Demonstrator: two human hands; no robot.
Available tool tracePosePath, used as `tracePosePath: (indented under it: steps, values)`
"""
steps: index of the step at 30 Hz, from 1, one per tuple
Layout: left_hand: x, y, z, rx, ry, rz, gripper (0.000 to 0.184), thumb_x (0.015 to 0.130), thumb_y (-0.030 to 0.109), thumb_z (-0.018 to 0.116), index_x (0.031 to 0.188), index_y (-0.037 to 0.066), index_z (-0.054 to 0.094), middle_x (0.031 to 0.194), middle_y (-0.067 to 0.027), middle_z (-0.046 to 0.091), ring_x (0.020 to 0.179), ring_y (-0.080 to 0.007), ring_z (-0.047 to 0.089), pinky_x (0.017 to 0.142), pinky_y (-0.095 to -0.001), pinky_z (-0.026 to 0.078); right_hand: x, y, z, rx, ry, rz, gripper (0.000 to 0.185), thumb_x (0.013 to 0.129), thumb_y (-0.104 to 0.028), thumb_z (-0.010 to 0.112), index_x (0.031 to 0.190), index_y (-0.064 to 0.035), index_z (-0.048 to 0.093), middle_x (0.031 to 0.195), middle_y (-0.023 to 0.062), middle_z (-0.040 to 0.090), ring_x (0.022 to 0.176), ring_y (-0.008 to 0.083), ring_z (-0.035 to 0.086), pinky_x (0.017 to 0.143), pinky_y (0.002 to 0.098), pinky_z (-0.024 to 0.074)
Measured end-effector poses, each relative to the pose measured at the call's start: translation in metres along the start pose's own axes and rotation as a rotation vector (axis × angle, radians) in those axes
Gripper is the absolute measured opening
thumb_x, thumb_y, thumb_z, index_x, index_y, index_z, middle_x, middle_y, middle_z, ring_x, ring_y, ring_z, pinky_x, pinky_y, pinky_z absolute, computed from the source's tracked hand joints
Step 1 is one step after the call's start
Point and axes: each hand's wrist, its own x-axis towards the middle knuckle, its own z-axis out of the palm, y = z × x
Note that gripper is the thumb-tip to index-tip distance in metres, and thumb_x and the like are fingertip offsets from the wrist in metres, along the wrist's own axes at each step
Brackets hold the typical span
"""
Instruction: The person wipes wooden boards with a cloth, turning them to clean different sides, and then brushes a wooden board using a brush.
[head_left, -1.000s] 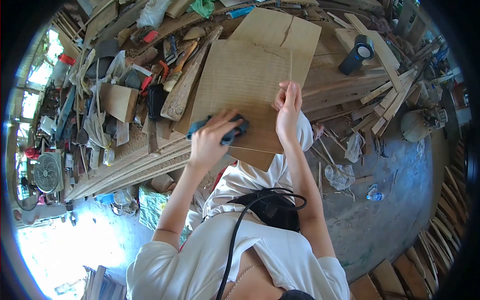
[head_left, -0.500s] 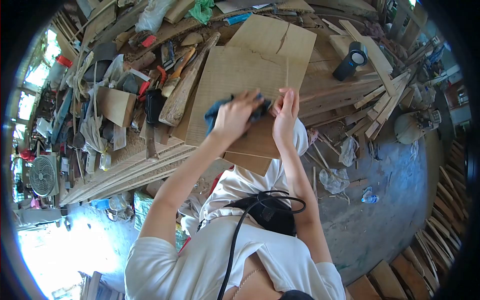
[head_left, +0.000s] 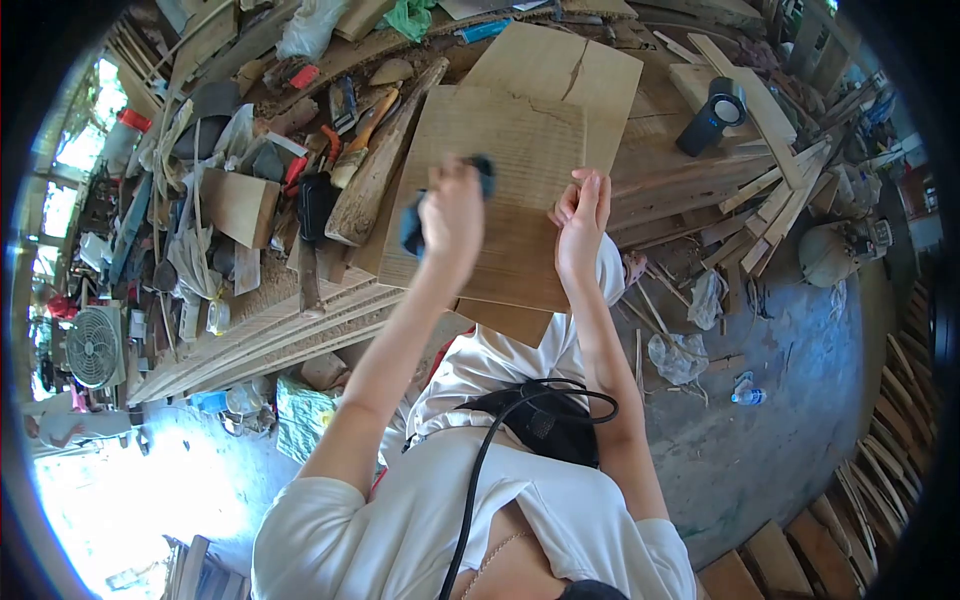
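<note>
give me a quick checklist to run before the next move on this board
1. Cloth in the left hand: ok, under the hand, over the left part of the top board.
2. Right hand steadying the top board: cannot tell; it is at the right edge, but its grip is unclear.
3. Lower board free of cracks: not ok, a crack shows near its far edge.
4. Brush off the boards: ok, it lies to their left.
5. Top board dry: cannot tell; its near part looks darker.
</note>
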Motion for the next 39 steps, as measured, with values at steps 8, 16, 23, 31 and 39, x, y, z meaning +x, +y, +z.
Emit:
tracePosePath:
  steps: [8, 16, 23, 31, 39]
  values:
    - [-0.067, 0.028, -0.016, -0.583, 0.066, 0.309, 0.038, 0.076, 0.007, 0.062, 0.114, 0.01, 0.061, 0.133, -0.008, 0.054, 0.12, -0.0262, 0.054, 0.091, -0.0329, 0.051, 0.001, -0.001, -0.007, 0.022, 0.037, -0.104, 0.022, 0.102, -0.03, 0.04, 0.093, -0.0115, 0.049, 0.058, -0.0049, 0.029, 0.048, 0.0047, 0.024, 0.046, 0.0235, 0.0195]
    - [-0.042, -0.042, -0.002, -0.258, 0.149, -0.136, 0.026, 0.076, 0.003, 0.066, 0.101, 0.008, 0.067, 0.13, -0.0061, 0.056, 0.118, -0.0297, 0.054, 0.092, -0.0381, 0.049, 0.0, -0.001, -0.004, 0.093, 0.021, -0.041, 0.021, 0.101, -0.03, 0.042, 0.092, -0.0124, 0.049, 0.055, -0.0058, 0.029, 0.047, 0.0049, 0.025, 0.047, 0.0232, 0.0208]
    - [-0.05, 0.069, 0.0, -0.429, 0.243, 0.202, 0.022, 0.079, 0.006, 0.057, 0.099, 0.007, 0.065, 0.118, -0.0069, 0.06, 0.115, -0.0293, 0.055, 0.092, -0.0366, 0.05, -0.013, -0.004, -0.009, -0.205, 0.079, -0.421, 0.021, 0.1, -0.02, 0.041, 0.086, -0.0063, 0.048, 0.062, -0.0032, 0.038, 0.05, 0.0038, 0.029, 0.046, 0.0219, 0.0223]
    - [-0.055, -0.038, -0.008, -0.41, 0.175, -0.1, 0.038, 0.064, 0.0, 0.073, 0.101, 0.007, 0.068, 0.125, -0.0081, 0.06, 0.122, -0.0308, 0.052, 0.106, -0.0461, 0.036, -0.02, -0.008, 0.003, -0.385, 0.002, -0.416, 0.019, 0.099, -0.013, 0.042, 0.086, -0.0029, 0.052, 0.061, -0.0036, 0.039, 0.05, 0.0031, 0.029, 0.047, 0.023, 0.0217]
    - [-0.039, 0.05, -0.009, -0.544, 0.194, 0.187, 0.027, 0.072, 0.013, 0.067, 0.098, 0.008, 0.067, 0.121, -0.0069, 0.061, 0.115, -0.0275, 0.056, 0.103, -0.0474, 0.038, -0.024, -0.002, -0.001, -0.477, 0.036, -0.511, 0.02, 0.097, -0.014, 0.047, 0.082, -0.0027, 0.055, 0.059, 0.0003, 0.047, 0.05, 0.0062, 0.037, 0.047, 0.024, 0.0267]
